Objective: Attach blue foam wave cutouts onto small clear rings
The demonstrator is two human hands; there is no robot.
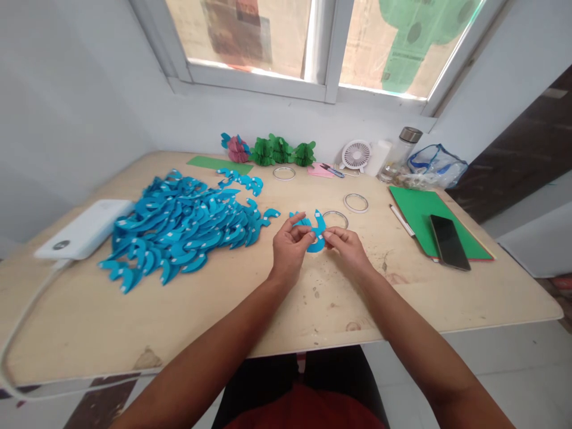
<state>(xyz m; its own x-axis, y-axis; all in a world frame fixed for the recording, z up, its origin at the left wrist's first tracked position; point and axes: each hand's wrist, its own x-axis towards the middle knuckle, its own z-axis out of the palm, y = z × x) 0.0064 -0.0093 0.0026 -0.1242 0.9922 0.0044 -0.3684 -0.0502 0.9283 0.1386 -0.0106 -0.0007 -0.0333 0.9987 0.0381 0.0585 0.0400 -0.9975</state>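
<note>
Between my two hands is a curved blue paper cutout (319, 229) bearing small white squares, held just above the table. My left hand (291, 243) pinches its left side between thumb and fingers. On its right side, my right hand (346, 243) grips the edge with thumb and forefinger. More blue paper (300, 219) shows behind my left fingers, partly hidden. A large heap of similar blue paper cutouts (192, 220), many with white squares, lies to the left of my hands. Just beyond my right hand rests a roll of narrow tape (335, 220).
Two more tape rolls, one near (356, 203) and one farther (284, 173), lie behind. Green paper figures (281, 150), a small fan (356, 155) and a bottle (400, 154) line the wall. At right are green sheets (429, 214) and a phone (449, 241); at left, a white power bank (84, 229).
</note>
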